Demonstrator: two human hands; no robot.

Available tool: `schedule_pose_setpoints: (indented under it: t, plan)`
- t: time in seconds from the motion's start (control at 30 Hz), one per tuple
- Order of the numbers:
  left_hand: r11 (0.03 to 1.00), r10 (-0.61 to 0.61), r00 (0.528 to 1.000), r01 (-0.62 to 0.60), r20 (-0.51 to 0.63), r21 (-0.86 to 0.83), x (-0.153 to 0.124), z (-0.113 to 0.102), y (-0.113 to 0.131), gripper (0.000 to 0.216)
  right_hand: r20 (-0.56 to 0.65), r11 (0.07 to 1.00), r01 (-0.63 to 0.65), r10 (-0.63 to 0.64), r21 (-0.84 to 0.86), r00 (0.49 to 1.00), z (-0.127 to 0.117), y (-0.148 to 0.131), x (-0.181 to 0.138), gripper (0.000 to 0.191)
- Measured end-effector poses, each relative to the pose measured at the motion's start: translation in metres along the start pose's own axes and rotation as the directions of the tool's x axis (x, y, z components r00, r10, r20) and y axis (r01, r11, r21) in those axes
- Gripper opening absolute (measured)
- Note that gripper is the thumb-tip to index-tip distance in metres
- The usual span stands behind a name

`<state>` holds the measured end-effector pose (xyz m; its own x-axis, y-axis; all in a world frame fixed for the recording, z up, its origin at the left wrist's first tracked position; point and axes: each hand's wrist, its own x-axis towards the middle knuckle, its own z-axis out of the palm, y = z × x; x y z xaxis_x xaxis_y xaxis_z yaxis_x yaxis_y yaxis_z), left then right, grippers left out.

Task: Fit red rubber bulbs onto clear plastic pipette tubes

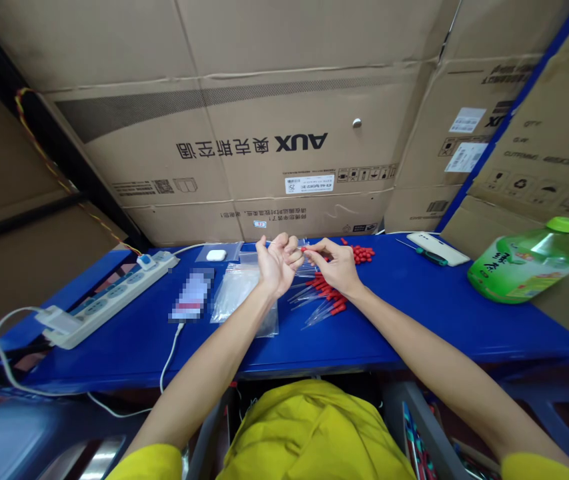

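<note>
Over the middle of the blue table (414, 313), my left hand (275, 263) is curled around a thin clear tube, palm toward me. My right hand (337, 265) pinches a small red cap (303, 249) at the tube's end, right beside the left fingers. Under my right hand lies a heap of clear tubes with red caps (321, 300). A pile of loose red caps (363, 253) sits just behind that hand.
Clear plastic bags (237, 290) lie left of my hands, with a phone (193, 293) on a white cable and a white power strip (109, 297) further left. A green bottle (521, 263) lies at the right, and a white device (437, 248) behind. Cardboard boxes (274, 133) wall the back.
</note>
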<state>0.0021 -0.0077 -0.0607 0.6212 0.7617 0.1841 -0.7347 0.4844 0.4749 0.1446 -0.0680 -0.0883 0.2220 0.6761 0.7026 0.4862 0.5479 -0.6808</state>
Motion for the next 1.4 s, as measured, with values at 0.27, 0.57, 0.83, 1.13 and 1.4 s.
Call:
schedule_pose_setpoints:
  t: [0.27, 0.57, 0.83, 1.13, 1.4]
  plan:
    - [0.998, -0.059, 0.998, 0.059, 0.007, -0.038, -0.002, 0.0, 0.002, 0.045, 0.019, 0.999, 0.042, -0.041, -0.034, 0.999, -0.004, 0.0, 0.001, 0.018]
    - [0.994, -0.1, 0.994, 0.101, 0.044, -0.029, -0.001, -0.004, 0.0, 0.045, 0.07, 0.986, 0.123, -0.116, -0.113, 0.991, -0.006, 0.006, 0.0, 0.018]
    - [0.994, -0.102, 0.994, 0.103, 0.031, -0.033, -0.001, 0.001, 0.004, 0.046, 0.087, 0.999, 0.022, -0.025, 0.025, 0.996, -0.005, 0.012, 0.005, 0.023]
    - [0.999, -0.048, 0.999, 0.048, 0.014, -0.026, 0.001, 0.002, 0.008, 0.046, 0.223, 0.906, -0.27, 0.203, 0.327, 0.953, 0.003, 0.013, 0.008, 0.04]
    - [0.999, -0.017, 1.0, 0.016, -0.015, -0.035, 0.004, -0.004, 0.009, 0.04, 0.155, 0.908, -0.249, 0.208, 0.336, 0.966, 0.003, 0.017, 0.008, 0.037]
